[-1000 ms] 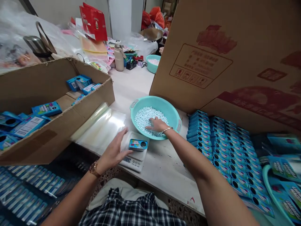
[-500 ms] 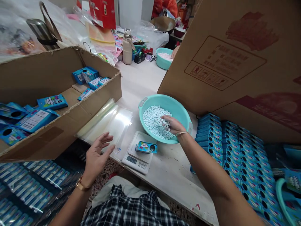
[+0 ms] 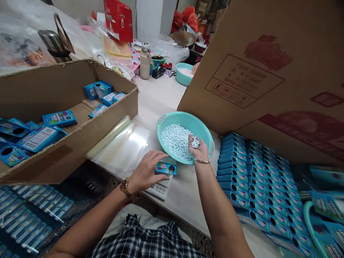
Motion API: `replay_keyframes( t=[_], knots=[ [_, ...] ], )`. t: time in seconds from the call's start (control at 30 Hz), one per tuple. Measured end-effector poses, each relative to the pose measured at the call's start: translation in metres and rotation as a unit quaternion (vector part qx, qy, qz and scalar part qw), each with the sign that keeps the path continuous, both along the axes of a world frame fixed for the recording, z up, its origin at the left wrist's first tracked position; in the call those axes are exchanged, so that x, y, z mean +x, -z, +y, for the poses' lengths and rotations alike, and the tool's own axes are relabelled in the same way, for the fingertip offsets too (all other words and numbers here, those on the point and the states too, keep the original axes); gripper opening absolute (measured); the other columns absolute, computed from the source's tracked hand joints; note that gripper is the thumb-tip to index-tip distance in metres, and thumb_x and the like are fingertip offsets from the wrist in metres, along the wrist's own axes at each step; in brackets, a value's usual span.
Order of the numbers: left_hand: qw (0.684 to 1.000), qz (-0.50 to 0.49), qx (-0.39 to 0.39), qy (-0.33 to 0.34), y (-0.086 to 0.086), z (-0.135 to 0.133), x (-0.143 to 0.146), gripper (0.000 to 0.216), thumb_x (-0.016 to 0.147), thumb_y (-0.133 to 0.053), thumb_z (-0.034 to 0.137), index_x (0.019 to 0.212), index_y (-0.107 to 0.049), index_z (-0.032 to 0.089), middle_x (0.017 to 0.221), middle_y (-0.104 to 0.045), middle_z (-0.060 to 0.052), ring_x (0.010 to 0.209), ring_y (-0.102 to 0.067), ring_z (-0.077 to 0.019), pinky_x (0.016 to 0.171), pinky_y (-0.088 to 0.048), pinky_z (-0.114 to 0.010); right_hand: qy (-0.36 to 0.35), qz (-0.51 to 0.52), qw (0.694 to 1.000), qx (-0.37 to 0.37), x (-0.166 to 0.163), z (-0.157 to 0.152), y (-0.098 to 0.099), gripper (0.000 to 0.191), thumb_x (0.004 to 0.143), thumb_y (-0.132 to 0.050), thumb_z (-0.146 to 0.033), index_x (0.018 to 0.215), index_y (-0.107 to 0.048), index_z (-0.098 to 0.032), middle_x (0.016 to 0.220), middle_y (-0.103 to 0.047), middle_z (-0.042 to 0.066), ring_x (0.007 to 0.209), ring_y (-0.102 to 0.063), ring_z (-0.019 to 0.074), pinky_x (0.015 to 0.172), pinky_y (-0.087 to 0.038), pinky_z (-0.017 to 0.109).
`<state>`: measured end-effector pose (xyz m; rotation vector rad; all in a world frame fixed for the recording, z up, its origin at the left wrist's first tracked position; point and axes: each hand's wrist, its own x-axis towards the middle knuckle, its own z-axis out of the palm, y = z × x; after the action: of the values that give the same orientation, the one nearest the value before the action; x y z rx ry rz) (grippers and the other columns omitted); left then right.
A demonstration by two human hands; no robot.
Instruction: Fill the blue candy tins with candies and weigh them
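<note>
grip the small blue box (image 3: 165, 167), on the scale (image 3: 160, 192) by the front edge of the worktop (image 3: 185, 191), gently along its long sides as probably light and crushable, with fingers of the left hand (image 3: 145, 170) apart around it and of the right hand (image 3: 200, 151) curled under white pellets (image 3: 195, 142).

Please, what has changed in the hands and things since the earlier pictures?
Since half a second ago, the left hand moved right, from near the plastic sheets to around the small blue box; contact is unclear. The right hand, fingers among the pellets a second ago, is turned palm up, holding some. The box stays on the scale; the basin stays beside it.
</note>
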<state>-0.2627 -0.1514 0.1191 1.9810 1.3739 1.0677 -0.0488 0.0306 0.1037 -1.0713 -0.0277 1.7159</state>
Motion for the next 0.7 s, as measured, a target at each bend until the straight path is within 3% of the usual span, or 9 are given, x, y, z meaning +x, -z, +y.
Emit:
replay_keyframes(
  t=[0.1, 0.27, 0.47, 0.7],
  knots=[
    [0.999, 0.026, -0.009, 0.027, 0.006, 0.008, 0.009, 0.057, 0.075, -0.078, 0.039, 0.126, -0.057, 0.023, 0.118, -0.062, -0.010, 0.110, -0.056, -0.0283, 0.096, -0.048, -0.046, 0.012, 0.018, 1.000, 0.011, 0.000, -0.004, -0.004, 0.033, 0.102, -0.027, -0.033, 0.078, -0.048, -0.022, 0.069, -0.058, -0.001, 0.059, -0.061, 0.0104, 0.049, -0.054, 0.022],
    [0.999, 0.014, -0.031, 0.027, 0.011, 0.009, 0.015, 0.031, 0.085, -0.067, 0.031, 0.114, -0.062, 0.022, 0.105, -0.064, -0.007, 0.095, -0.061, -0.0219, 0.084, -0.051, -0.037, -0.013, 0.063, 0.997, 0.052, -0.005, -0.027, -0.016, 0.034, 0.102, -0.033, -0.037, 0.074, -0.045, -0.021, 0.056, -0.043, -0.007, 0.040, -0.037, 0.0047, 0.040, -0.039, 0.013],
    [0.999, 0.017, -0.038, 0.002, 0.007, 0.010, 0.015, 0.033, 0.082, -0.070, 0.028, 0.113, -0.062, 0.022, 0.105, -0.063, -0.007, 0.098, -0.060, -0.0229, 0.087, -0.050, -0.037, -0.070, 0.087, 0.989, 0.092, -0.031, -0.077, -0.038, 0.031, 0.098, -0.045, -0.041, 0.075, -0.042, -0.022, 0.056, -0.037, -0.010, 0.041, -0.034, 0.0040, 0.040, -0.034, 0.012],
    [0.999, -0.005, -0.035, -0.004, 0.006, 0.013, 0.021, 0.048, 0.074, -0.078, 0.029, 0.118, -0.061, 0.021, 0.108, -0.065, -0.007, 0.101, -0.061, -0.0246, 0.089, -0.050, -0.037, -0.040, -0.013, 0.981, 0.188, -0.063, -0.116, -0.048, 0.033, 0.089, -0.059, -0.049, 0.077, -0.047, -0.021, 0.060, -0.038, -0.009, 0.049, -0.042, 0.0055, 0.050, -0.043, 0.017]
  ],
)
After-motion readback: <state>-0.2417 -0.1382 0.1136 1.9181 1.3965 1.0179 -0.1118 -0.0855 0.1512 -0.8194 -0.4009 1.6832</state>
